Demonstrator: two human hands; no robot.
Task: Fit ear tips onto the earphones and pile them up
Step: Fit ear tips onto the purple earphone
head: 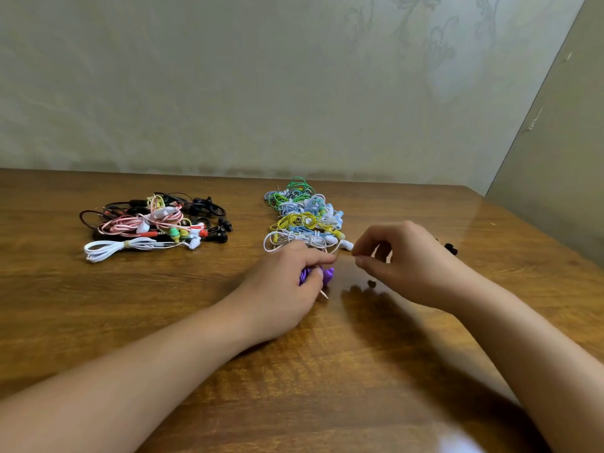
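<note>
At the left of the frame a tangled pile [153, 223] of black, pink, red and white earphones lies on the wooden surface [130, 305], well apart from the hands. Just right of centre a second pile [304, 217] of green, blue, yellow and white coiled sets runs from the back edge toward the hands.

Just below that pile, the left hand [287, 282] has its fingers curled around a coiled purple earphone [327, 275], with a metal jack [324, 294] poking out beneath the thumb. The right hand [402, 259], just beside it, has thumb and forefinger pressed together as if pinching something very small; whether that is an ear tip or a thin cord I cannot tell. A small dark tip [371, 283] lies on the surface under the right hand, and more black tips [450, 248] sit at its far side, toward the right edge.

The step in hand looks like fitting a tip on the purple set. To do it well, the left hand should steady the bud with its nozzle facing right, while the right hand stretches the tip's opening squarely over the nozzle and pushes until it seats evenly, not skewed.
</note>
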